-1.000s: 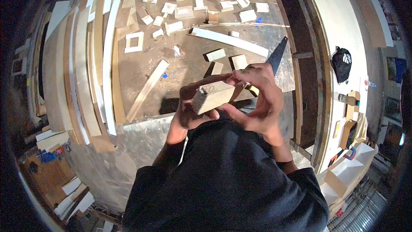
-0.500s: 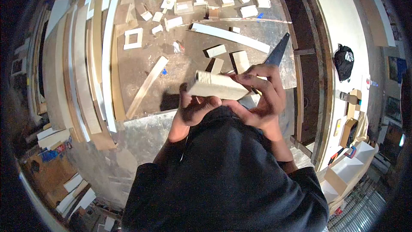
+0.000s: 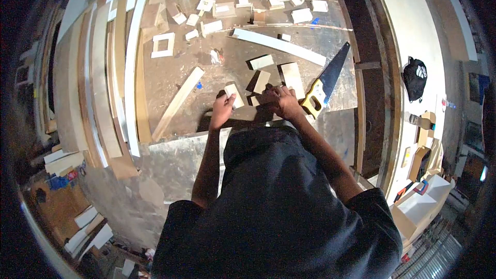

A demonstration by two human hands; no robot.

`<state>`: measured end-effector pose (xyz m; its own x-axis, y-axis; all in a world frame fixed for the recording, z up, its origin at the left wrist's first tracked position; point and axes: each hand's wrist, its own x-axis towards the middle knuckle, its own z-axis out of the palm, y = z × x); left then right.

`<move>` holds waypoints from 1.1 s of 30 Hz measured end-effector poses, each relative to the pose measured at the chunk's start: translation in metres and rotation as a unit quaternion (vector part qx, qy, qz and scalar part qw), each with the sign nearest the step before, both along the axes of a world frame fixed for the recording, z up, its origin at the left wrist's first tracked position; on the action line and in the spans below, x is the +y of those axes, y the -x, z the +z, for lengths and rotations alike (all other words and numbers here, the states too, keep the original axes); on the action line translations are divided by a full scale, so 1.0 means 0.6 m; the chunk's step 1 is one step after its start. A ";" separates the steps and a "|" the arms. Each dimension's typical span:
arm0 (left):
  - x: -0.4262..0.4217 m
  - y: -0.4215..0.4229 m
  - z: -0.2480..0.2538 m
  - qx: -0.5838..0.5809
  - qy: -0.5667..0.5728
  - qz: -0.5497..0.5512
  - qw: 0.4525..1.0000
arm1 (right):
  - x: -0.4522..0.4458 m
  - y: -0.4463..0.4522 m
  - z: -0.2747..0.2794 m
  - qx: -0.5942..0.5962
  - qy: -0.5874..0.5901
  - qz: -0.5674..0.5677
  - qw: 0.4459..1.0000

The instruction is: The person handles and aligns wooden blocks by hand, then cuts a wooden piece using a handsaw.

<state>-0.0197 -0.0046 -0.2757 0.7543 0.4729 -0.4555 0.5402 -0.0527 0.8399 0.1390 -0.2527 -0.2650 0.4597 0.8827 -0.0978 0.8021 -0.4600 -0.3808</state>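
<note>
My left hand (image 3: 222, 110) is closed round the near edge of a small pale wood block (image 3: 234, 94), tilted just above the bench. My right hand (image 3: 287, 104) is low over the bench, its fingers bent down among shadowed wood pieces; what lies under its fingertips is hidden. Close beyond it are a leaning wood block (image 3: 262, 81), a longer flat block (image 3: 293, 78) and another short block (image 3: 261, 62). A handsaw with a yellow handle (image 3: 314, 99) and dark blade (image 3: 337, 66) lies right of my right hand.
A white strip (image 3: 279, 46) and a wooden strip (image 3: 178, 104) lie on the bench (image 3: 170, 75). Several small wooden frames and blocks, including a square frame (image 3: 154, 45), spread across the far side. Long boards (image 3: 98, 82) are stacked left. A black cap (image 3: 415, 78) rests on the right-hand surface.
Both hands have gone down and forward from near my chest, where they held a wood block together. They are now apart, the left with a block. The saw handle has come into view.
</note>
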 end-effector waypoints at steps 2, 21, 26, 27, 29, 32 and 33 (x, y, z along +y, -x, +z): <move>0.001 0.012 -0.031 0.013 -0.010 -0.006 1.000 | 0.011 0.000 -0.007 -0.024 0.009 -0.021 0.999; -0.036 -0.029 0.070 0.081 -0.398 0.060 0.912 | 0.009 -0.054 0.391 0.522 -0.287 -0.091 0.798; -0.049 -0.060 0.269 -0.143 0.272 0.081 0.948 | 0.018 -0.035 0.466 0.212 -0.337 -0.065 0.915; -0.057 -0.061 0.300 -0.174 0.371 0.064 0.910 | 0.020 -0.031 0.475 0.196 -0.347 -0.067 0.915; -0.077 -0.061 0.367 -0.220 0.474 0.008 0.852 | 0.019 -0.024 0.476 0.177 -0.354 -0.058 0.916; -0.070 -0.074 0.438 -0.237 0.488 -0.148 0.827 | 0.015 -0.015 0.474 0.156 -0.363 -0.045 0.917; -0.073 -0.077 0.447 -0.220 0.432 -0.164 0.859 | 0.014 -0.012 0.474 0.141 -0.379 -0.044 0.913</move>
<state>0.0262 -0.0485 -0.0076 0.9715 -0.1698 -0.1655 0.2353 0.6046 0.7610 0.1462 -0.2442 0.0194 0.5831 0.7068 0.4006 0.5951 -0.0360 -0.8028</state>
